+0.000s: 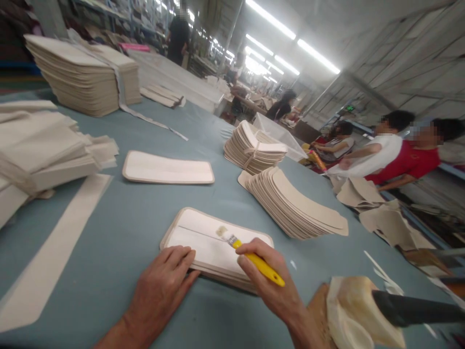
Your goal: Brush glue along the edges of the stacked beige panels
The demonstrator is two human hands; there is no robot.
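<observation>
A low stack of white panels with beige rims (214,254) lies on the table in front of me, a dark line running across its top panel. My left hand (162,278) grips the near left edge, fingers over the top and thumb along the side. In my right hand (267,271) is a paintbrush (259,261) with a yellow handle, closed between thumb and fingers. Its pale bristles touch or hover just above the top panel near that line; I cannot tell which. A single white panel with a beige rim (169,167) lies farther back.
Fanned beige panels (298,203) and a tied bundle (254,148) lie back right. A tall strapped stack (87,72) and bundled pale strips (43,150) occupy the left. A cloth-covered item with a dark bar (363,310) sits near right. Several people are beyond the blue-green table (90,252).
</observation>
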